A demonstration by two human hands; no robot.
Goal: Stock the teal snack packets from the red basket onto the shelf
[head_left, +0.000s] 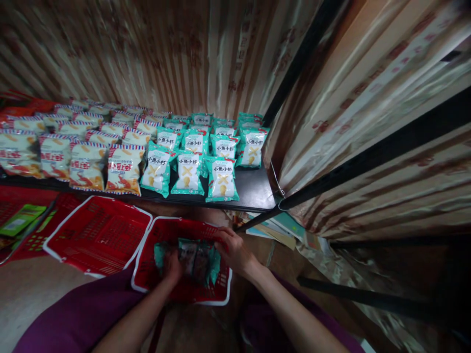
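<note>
A red shopping basket (147, 267) with a white rim stands between my knees. Several green snack bags (188, 252) lie in it, dim and partly hidden. My left hand (172, 264) is down inside, its blurred fingers closed around a green bag at the left of the group. At the basket's right corner, my right hand (231, 250) has its fingers bent over the rim beside the rightmost bag. Above the basket, rows of green-and-white snack bags (222, 180) stand upright on a black shelf (253, 189).
Left of the green rows stand cream-coloured snack bags (125, 166) with red lettering. A second red basket (99, 235) adjoins the first, and green packets (22, 219) lie farther left. Dark metal bars (353, 157) slant across the right, before draped striped sheeting (235, 54). Papers (275, 228) lie beneath the shelf.
</note>
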